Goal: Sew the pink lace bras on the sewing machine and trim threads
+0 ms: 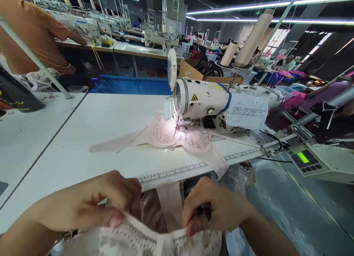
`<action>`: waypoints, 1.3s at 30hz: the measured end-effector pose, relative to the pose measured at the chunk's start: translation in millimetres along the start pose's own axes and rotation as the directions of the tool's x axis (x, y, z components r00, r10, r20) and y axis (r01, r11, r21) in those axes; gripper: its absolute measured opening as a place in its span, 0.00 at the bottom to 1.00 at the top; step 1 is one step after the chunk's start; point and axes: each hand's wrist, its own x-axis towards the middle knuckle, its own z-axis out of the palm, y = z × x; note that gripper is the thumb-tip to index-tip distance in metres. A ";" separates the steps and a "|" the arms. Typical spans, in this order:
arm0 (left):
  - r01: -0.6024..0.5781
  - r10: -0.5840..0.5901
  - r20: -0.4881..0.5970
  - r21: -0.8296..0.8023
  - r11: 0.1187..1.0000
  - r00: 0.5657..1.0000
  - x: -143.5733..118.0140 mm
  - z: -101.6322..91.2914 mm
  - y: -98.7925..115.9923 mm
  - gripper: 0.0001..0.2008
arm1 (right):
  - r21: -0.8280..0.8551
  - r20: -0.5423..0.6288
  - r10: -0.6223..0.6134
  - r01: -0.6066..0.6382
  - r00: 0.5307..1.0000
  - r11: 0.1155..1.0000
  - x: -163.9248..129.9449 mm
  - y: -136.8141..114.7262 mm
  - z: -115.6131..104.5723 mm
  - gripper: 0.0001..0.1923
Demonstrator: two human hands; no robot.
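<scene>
White lace garment (pixel 129 241) at bottom centre of frame, long edge running left-right, stretched btwn both hands, equally near each. Left hand (pixel 110 202) pinches the top edge w/ thumb & fingers; right hand (pixel 212 208) pinches same edge, also grips a small dark tool, can't tell what. Above, mid-frame: pink lace bra (pixel 179 136) lying on white table (pixel 83 138) under sewing machine (pixel 204 101) needle, well apart. Table edge sits btwn hands and machine. Person in orange shirt (pixel 30 31) upper left.
</scene>
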 end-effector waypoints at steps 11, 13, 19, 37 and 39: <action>0.226 -0.393 0.041 -0.872 0.435 0.919 10.8 48.0 5.1 0.27 | 0.493 -0.245 0.200 -0.056 0.949 0.868 2.0 56.6 2.2 0.30; 0.189 -0.412 0.023 -0.911 0.367 0.911 9.5 56.1 6.5 0.29 | 0.599 -0.238 0.195 -0.014 0.952 0.801 3.8 60.5 9.9 0.31; 0.174 -0.357 0.061 -0.940 0.293 0.932 6.1 69.9 13.2 0.31 | 0.688 -0.230 0.068 0.113 0.971 0.717 8.5 72.8 18.1 0.36; -0.040 -0.059 -0.201 -0.457 0.888 0.978 31.1 55.0 48.1 0.15 | 0.014 0.129 -0.310 0.311 0.942 0.950 -45.8 -25.1 -26.7 0.22; -0.125 0.050 -0.299 -0.237 0.963 0.953 24.6 53.5 60.5 0.10 | 0.050 -0.075 -0.350 0.354 0.934 0.934 -69.8 -40.5 -33.7 0.23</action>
